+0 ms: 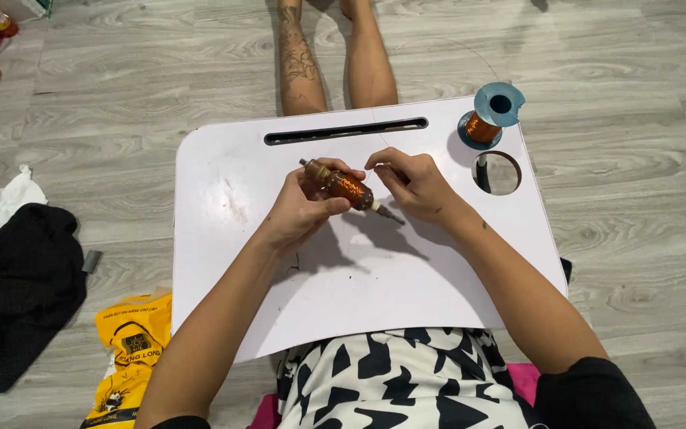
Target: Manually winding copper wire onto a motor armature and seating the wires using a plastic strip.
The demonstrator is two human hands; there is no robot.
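While the left hand point(299, 208) grips the copper-wound rotor point(348, 189) above the white desk point(224, 238), the right hand point(414, 184) pinches thin wire beside its shaft tip.

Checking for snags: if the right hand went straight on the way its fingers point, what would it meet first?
Probably the copper-wound rotor held by the left hand; the right hand points left toward it, nearly touching.

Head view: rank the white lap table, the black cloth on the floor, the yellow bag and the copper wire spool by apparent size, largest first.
1. white lap table
2. black cloth
3. yellow bag, partly hidden behind the left arm and cut off by the frame edge, so its rank is unsure
4. copper wire spool
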